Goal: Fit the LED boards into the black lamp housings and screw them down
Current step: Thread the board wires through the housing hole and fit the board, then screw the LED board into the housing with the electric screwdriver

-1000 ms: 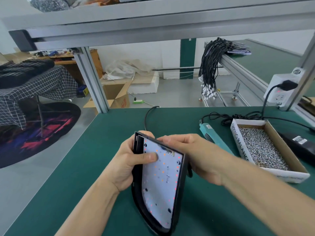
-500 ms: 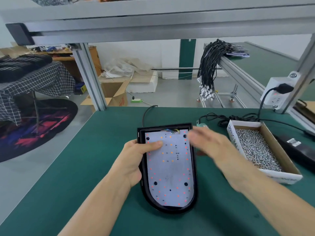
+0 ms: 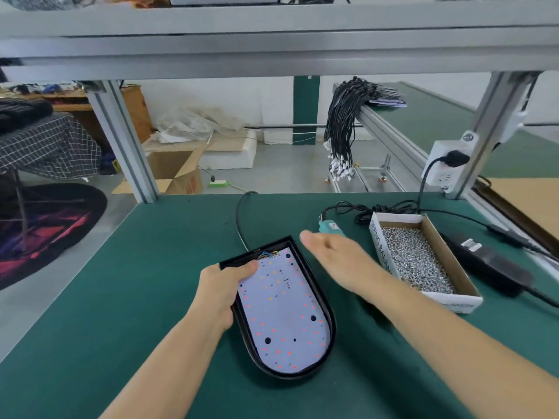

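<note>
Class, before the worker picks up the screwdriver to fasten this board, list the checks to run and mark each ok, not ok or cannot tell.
1. LED board seated inside the black housing: ok, it lies within the rim.
2. Housing flat on the green bench: ok.
3. Left hand steadying it, thumb on the board: ok.
4. Right hand free and open, near the teal screwdriver: ok.
5. Screws in the box within reach: ok.
6. Board holes lined up with the housing's screw posts: cannot tell.
</note>
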{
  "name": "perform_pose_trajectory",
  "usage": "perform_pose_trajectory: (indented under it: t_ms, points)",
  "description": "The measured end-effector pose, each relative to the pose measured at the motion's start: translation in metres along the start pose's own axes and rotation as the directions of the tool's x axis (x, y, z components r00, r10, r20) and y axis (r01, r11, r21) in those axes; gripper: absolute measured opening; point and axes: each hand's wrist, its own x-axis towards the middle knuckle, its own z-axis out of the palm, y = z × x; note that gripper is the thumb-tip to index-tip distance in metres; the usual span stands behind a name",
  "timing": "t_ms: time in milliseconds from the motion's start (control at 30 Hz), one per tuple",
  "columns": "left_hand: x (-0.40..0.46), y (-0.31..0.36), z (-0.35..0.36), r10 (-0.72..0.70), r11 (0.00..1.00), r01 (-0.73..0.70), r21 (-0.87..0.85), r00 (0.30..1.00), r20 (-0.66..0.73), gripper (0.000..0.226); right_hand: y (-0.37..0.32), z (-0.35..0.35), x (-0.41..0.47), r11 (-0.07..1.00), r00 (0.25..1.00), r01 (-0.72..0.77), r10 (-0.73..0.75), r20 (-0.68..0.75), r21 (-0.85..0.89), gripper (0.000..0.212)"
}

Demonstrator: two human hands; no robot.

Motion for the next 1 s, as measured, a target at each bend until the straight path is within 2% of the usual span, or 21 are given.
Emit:
perform_pose_trajectory:
  t_ms: [33,67,133,200,267,367,400,433,467,500,567,633,667,733,800,867,933,1000]
  points:
    - [0.002,0.000,0.000,0.004,1.000,-0.004,0.028,1.000,0.015,0.008,0.004,-0.012,0.001,0.991,0.992,0.025,-0.041,-0.119,-0.129,0.025]
    - [0.004,0.001,0.000,0.006,0.998,-0.008,0.057,0.999,0.034,0.007,0.009,-0.023,0.002,0.959,0.985,-0.012,-0.038,-0.171,-0.284,0.023]
    - [0.004,0.002,0.003,0.009,0.995,-0.016,0.094,0.997,0.072,0.005,0.018,-0.041,0.003,0.828,0.985,-0.167,0.114,-0.131,-0.536,0.040]
    - [0.003,0.001,0.006,0.040,0.991,-0.052,0.127,0.995,0.090,0.005,0.023,-0.043,0.004,0.766,0.967,-0.231,0.249,-0.054,-0.600,0.038]
    - [0.002,0.001,0.009,0.077,0.982,-0.090,0.163,0.993,0.085,0.005,0.022,-0.038,0.006,0.758,0.959,-0.228,0.285,-0.005,-0.611,0.028]
    - [-0.004,0.000,0.008,0.090,0.974,-0.107,0.201,0.992,0.089,0.005,0.025,-0.033,0.013,0.731,0.952,-0.232,0.306,0.004,-0.642,0.031]
    - [-0.006,0.000,0.007,0.098,0.970,-0.118,0.213,0.990,0.102,0.006,0.027,-0.033,0.015,0.756,0.947,-0.254,0.321,0.004,-0.604,0.030]
    - [-0.007,-0.001,0.007,0.107,0.965,-0.133,0.226,0.986,0.126,0.006,0.029,-0.034,0.016,0.826,0.940,-0.297,0.342,0.008,-0.479,0.026]
    - [-0.008,-0.001,0.008,0.118,0.960,-0.152,0.237,0.981,0.154,0.006,0.031,-0.036,0.017,0.897,0.926,-0.354,0.375,0.032,-0.266,0.019]
    - [-0.010,-0.001,0.009,0.127,0.954,-0.170,0.246,0.975,0.183,0.011,0.033,-0.038,0.017,0.915,0.911,-0.404,0.404,0.080,-0.012,0.014]
    - [-0.013,-0.001,0.009,0.141,0.944,-0.201,0.260,0.962,0.233,0.024,0.035,-0.049,0.015,0.818,0.901,-0.433,0.402,0.161,0.379,0.008]
    - [-0.013,-0.001,0.009,0.143,0.945,-0.205,0.255,0.960,0.240,0.028,0.035,-0.064,0.009,0.701,0.928,-0.361,0.336,0.162,0.615,0.013]
    - [-0.013,-0.002,0.010,0.135,0.952,-0.190,0.239,0.963,0.232,0.026,0.035,-0.072,0.004,0.652,0.945,-0.309,0.290,0.149,0.693,0.017]
    - [-0.014,-0.005,0.014,0.099,0.960,-0.148,0.236,0.973,0.206,0.038,0.034,-0.090,-0.007,0.571,0.976,-0.191,0.198,0.092,0.798,0.020]
    - [-0.015,-0.008,0.020,0.094,0.939,-0.144,0.314,0.981,0.168,0.053,0.033,-0.112,-0.019,0.494,0.992,-0.033,0.124,-0.033,0.869,0.019]
    - [-0.018,-0.005,0.024,0.143,0.877,-0.197,0.438,0.978,0.153,0.064,0.035,-0.134,-0.029,0.433,0.976,0.142,0.090,-0.200,0.890,0.020]
    - [-0.022,0.003,0.027,0.235,0.735,-0.272,0.620,0.961,0.144,0.076,0.042,-0.151,-0.039,0.418,0.945,0.256,0.084,-0.317,0.872,0.020]
    - [-0.030,0.013,0.036,0.425,0.518,-0.367,0.773,0.894,0.140,0.080,0.053,-0.160,-0.047,0.444,0.924,0.302,0.081,-0.374,0.843,0.021]
